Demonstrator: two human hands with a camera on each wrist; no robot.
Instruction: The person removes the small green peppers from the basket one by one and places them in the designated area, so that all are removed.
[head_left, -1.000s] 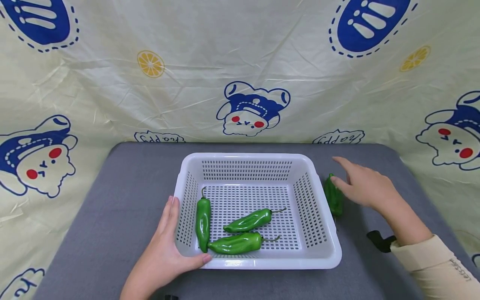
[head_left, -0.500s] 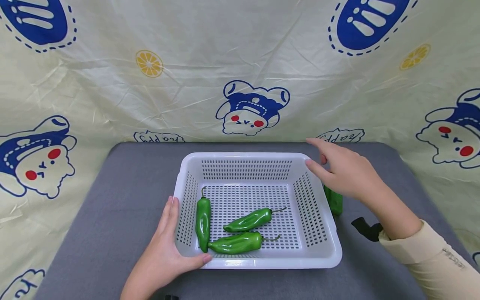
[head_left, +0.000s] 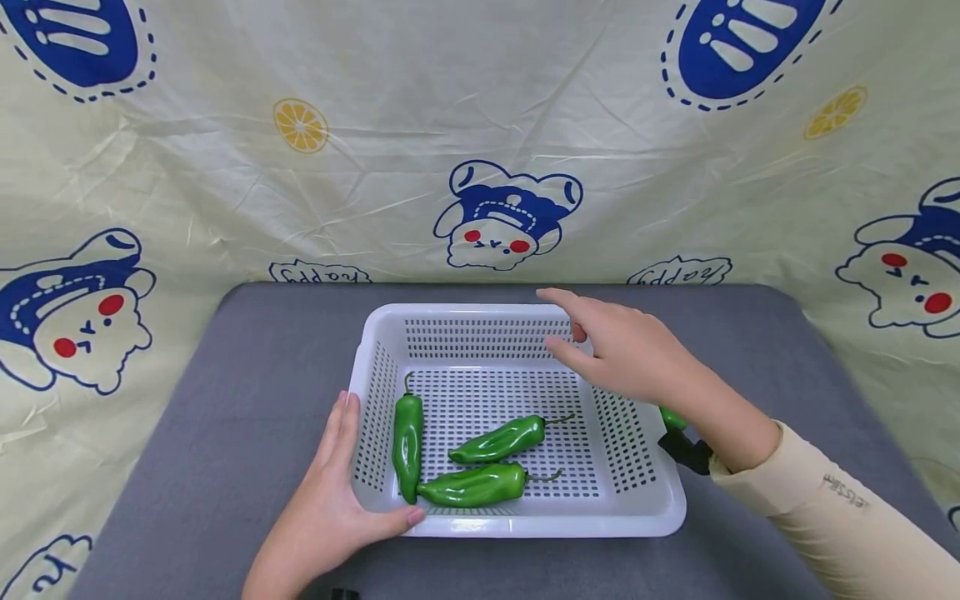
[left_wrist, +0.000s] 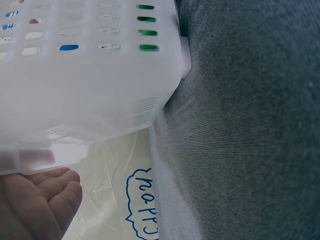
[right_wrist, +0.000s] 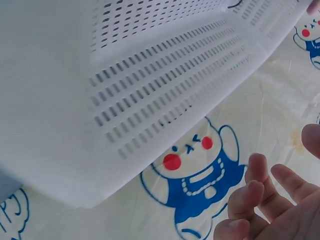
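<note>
A white perforated plastic basket (head_left: 540, 527) sits on the table, its side wall (left_wrist: 90, 90) filling the top of the left wrist view. Three glossy green peppers lie inside it: an upright-lying pepper (head_left: 407, 442) at the left wall, a middle pepper (head_left: 498, 440), and a front pepper (head_left: 474, 486). My left hand (head_left: 322, 500) grips the basket's front left corner, thumb on the front rim, fingers against the left side. Over the back right of the basket hovers my right hand (head_left: 630, 346), fingers spread and holding nothing. Another green pepper (head_left: 672, 418) is outside, mostly hidden by the right forearm.
The grey table (head_left: 247, 417) extends on both sides of the basket. Behind it hangs a pale curtain (head_left: 375, 208) printed with cartoon figures. A black strap piece (head_left: 686, 450) sits by the right wrist, beside a cream sleeve (head_left: 817, 492).
My right hand has moved left from above the outside pepper to over the basket, and its forearm now covers most of that pepper. The left hand, the basket and its peppers stay put.
</note>
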